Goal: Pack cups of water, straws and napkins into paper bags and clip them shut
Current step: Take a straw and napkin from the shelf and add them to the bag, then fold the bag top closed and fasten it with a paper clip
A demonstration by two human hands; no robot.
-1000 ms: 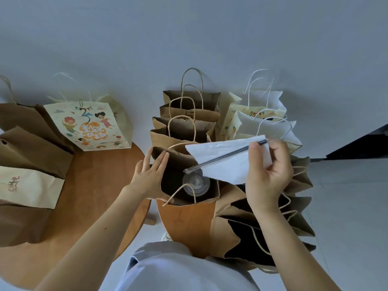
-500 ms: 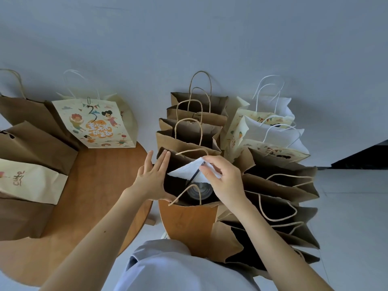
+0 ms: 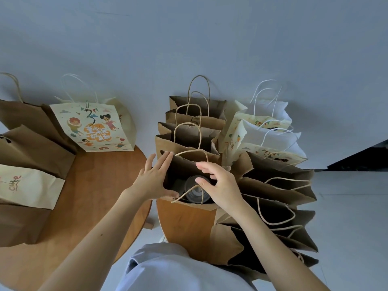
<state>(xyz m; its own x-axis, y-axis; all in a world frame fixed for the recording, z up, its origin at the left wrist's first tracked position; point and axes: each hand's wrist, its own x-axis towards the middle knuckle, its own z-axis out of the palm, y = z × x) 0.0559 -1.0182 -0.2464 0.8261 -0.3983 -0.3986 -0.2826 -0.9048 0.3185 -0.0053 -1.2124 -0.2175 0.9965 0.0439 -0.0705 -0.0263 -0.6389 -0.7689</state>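
a pale wall [image 3: 210, 38] fills the upper view and a light floor [image 3: 352, 206] runs along the right. a round wooden table [image 3: 94, 185] on the left carries folded brown bags [image 3: 31, 148] and a printed bag [image 3: 92, 127] with a paper clip [image 3: 87, 105] on its top edge. a second wooden surface [image 3: 184, 225] in the middle bears a row of brown handled bags [image 3: 189, 141], two cream printed bags [image 3: 262, 131] at the back right, and more gaping brown bags [image 3: 277, 185] along the right side.

the open bag [image 3: 182, 166] nearest the person stands at the front of the row, its mouth spread between both hands. a clear cup [image 3: 194, 192] sits upright inside it, below and just beside the right thumb.

the left hand [image 3: 153, 179] lies flat against the bag's left wall, fingers straight and together, thumb along the near rim. the right hand [image 3: 220, 183] hangs over the mouth from the right, fingers loosely curved in a c-shape with nothing between them, forefinger reaching across toward the far wall.
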